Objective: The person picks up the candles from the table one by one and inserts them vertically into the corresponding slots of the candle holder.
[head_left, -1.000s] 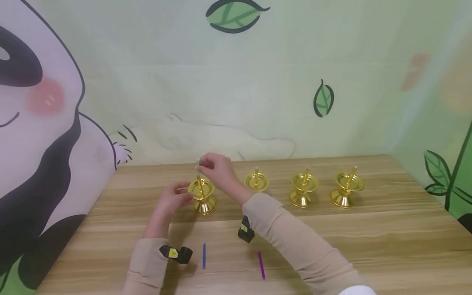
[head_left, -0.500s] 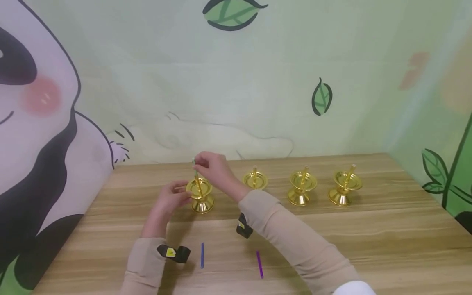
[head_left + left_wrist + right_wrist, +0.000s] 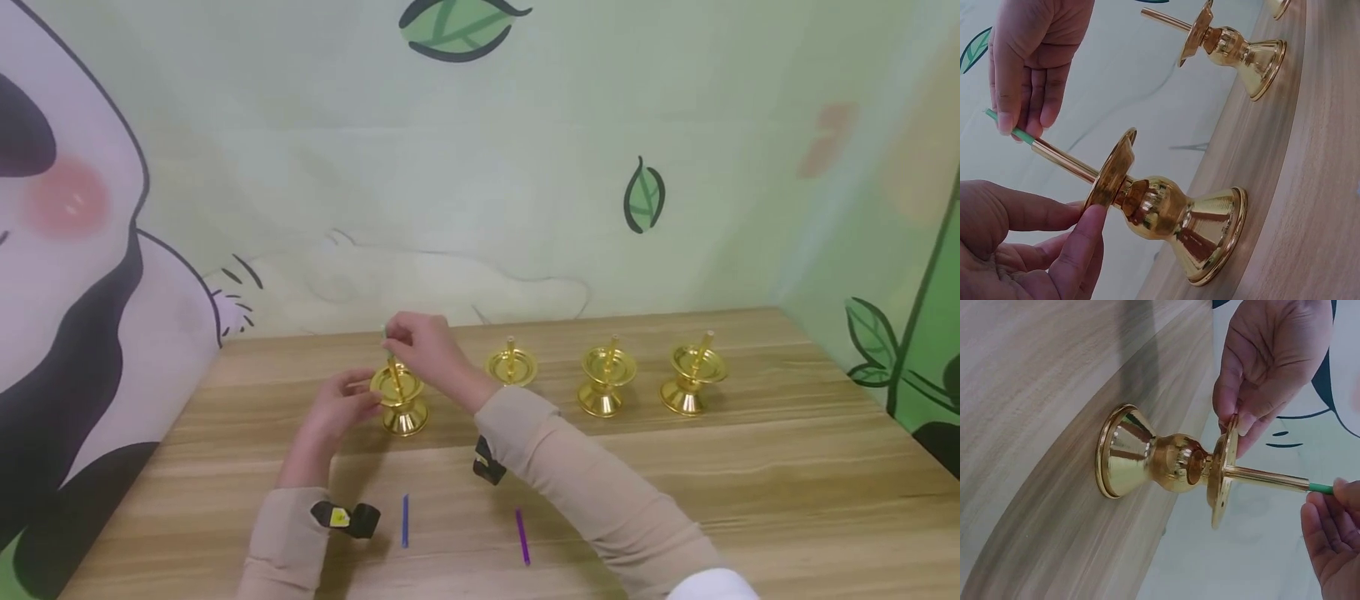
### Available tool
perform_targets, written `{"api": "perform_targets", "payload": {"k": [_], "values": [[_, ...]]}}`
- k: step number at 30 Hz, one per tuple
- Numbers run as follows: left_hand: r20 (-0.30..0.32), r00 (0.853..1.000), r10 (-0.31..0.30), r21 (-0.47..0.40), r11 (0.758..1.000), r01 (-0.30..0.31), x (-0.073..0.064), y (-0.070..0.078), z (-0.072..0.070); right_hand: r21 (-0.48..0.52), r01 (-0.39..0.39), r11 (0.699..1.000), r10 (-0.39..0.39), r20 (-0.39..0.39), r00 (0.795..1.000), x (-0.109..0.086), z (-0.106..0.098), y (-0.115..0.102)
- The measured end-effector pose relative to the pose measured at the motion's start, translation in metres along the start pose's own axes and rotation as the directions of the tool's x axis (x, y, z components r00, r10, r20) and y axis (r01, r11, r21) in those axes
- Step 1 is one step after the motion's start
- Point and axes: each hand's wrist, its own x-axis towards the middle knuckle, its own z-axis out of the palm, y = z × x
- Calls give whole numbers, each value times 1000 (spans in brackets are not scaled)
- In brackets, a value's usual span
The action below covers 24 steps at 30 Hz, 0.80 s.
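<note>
A gold candle holder stands upright at the table's left, with a round dish and a thin tube rising from its middle. My left hand pinches the dish rim between thumb and fingers, as the left wrist view makes plain. Above the tube, my right hand pinches a thin green stick. Its lower end meets the tube's open top; how deep it sits inside is hidden. In the left wrist view, the stick's upper end pokes out past the right fingertips.
Three more gold holders, the nearest partly behind my right forearm, then a middle one and a far-right one, stand in a row. A blue stick and a purple stick lie nearer me on the wooden table.
The head view has turned slightly, so the scene sits a little further left. Both hands keep their grips on the holder's dish and the green stick; the stick's position at the tube hardly differs.
</note>
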Motion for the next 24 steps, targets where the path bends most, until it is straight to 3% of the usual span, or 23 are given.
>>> {"api": "perform_targets", "payload": {"k": [16,24], "values": [[19,1000,18,-13,1000,-18,2,1,2,-16,-1,1000,0,-49,999,-3,2,4],[49,999,-6,77,997,3,-1,0,-2,-20,-39,999,39,-8,999,-5,3,2]]}}
